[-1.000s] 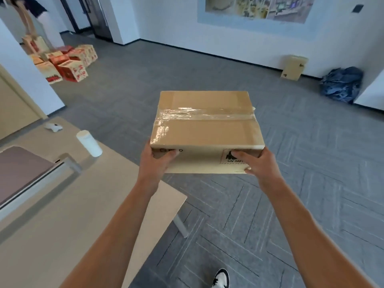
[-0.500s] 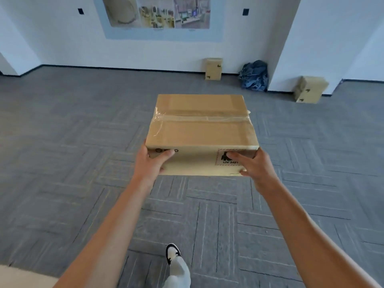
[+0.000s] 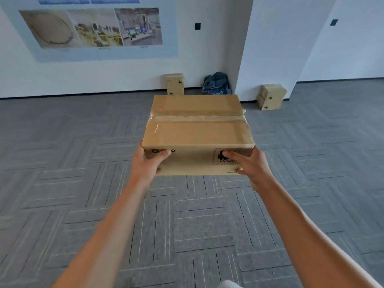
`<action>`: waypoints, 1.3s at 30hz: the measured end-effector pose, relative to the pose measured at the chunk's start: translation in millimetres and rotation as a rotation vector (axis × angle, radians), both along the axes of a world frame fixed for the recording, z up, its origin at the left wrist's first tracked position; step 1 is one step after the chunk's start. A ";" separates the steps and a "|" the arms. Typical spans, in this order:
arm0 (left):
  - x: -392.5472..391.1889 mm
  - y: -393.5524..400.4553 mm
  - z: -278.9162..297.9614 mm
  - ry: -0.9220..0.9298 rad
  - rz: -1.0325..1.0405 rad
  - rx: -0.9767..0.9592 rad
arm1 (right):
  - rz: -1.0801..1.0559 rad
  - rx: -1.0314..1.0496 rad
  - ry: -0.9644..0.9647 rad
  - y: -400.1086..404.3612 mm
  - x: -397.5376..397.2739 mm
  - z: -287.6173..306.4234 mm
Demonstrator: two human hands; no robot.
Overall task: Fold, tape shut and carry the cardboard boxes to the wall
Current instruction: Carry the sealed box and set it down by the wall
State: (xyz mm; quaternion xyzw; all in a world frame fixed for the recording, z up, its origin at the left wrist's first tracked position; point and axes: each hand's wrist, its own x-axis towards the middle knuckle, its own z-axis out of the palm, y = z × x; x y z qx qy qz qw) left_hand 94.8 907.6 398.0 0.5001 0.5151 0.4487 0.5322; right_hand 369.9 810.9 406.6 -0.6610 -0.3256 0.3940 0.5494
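I carry a closed brown cardboard box (image 3: 197, 132) in front of me, its top seam sealed with clear tape. My left hand (image 3: 147, 163) grips the near left corner, thumb on the front face. My right hand (image 3: 249, 165) grips the near right corner, fingers over a printed label. The white wall (image 3: 104, 75) stands ahead. Against it stands an upright taped box (image 3: 175, 83). Another upright box (image 3: 271, 96) leans at the foot of a white pillar (image 3: 270, 48) on the right.
Grey carpet tiles (image 3: 83, 163) cover the floor between me and the wall. A crumpled blue bundle (image 3: 217, 84) lies in the corner between wall and pillar. A large picture panel (image 3: 93, 28) hangs on the wall.
The view has swung away from the table towards the wall and come closer to it. The wall, the two boxes and the blue bundle look larger. Both hands keep the same hold.
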 end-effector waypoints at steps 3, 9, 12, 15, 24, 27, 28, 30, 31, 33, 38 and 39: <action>9.2 75.6 2.6 0.010 0.003 0.000 | -0.008 0.001 0.010 73.0 8.8 2.0; 46.1 232.3 -13.4 0.037 0.034 -0.002 | 0.016 0.011 0.025 237.8 46.7 -21.1; 75.8 317.4 -19.1 0.052 0.038 0.006 | 0.028 0.016 0.036 327.0 76.9 -32.0; 104.2 399.9 -16.7 0.059 0.061 0.000 | 0.051 0.005 0.039 416.3 106.7 -27.3; 162.1 654.8 -16.3 0.033 0.089 -0.034 | 0.077 -0.016 0.026 674.1 166.8 -20.3; 170.2 743.0 -26.6 0.010 0.086 -0.041 | 0.088 -0.022 0.006 764.8 177.6 -28.0; 171.2 777.7 -30.4 0.012 0.079 -0.041 | 0.088 -0.025 -0.006 800.8 180.2 -30.6; 171.1 848.7 -34.1 0.014 0.071 -0.038 | 0.098 -0.026 -0.025 873.1 182.2 -33.4; 171.5 884.2 -32.7 0.013 0.072 -0.040 | 0.093 -0.028 -0.033 908.7 182.2 -33.1; 173.5 951.6 -27.2 0.008 0.065 -0.038 | 0.082 -0.024 -0.036 974.1 182.5 -30.6; 186.8 1098.7 -11.5 0.022 0.049 -0.034 | 0.044 -0.014 -0.020 1115.6 191.9 -18.5; 190.8 1126.7 -10.9 0.025 0.044 -0.035 | 0.039 -0.014 -0.016 1142.5 195.6 -16.8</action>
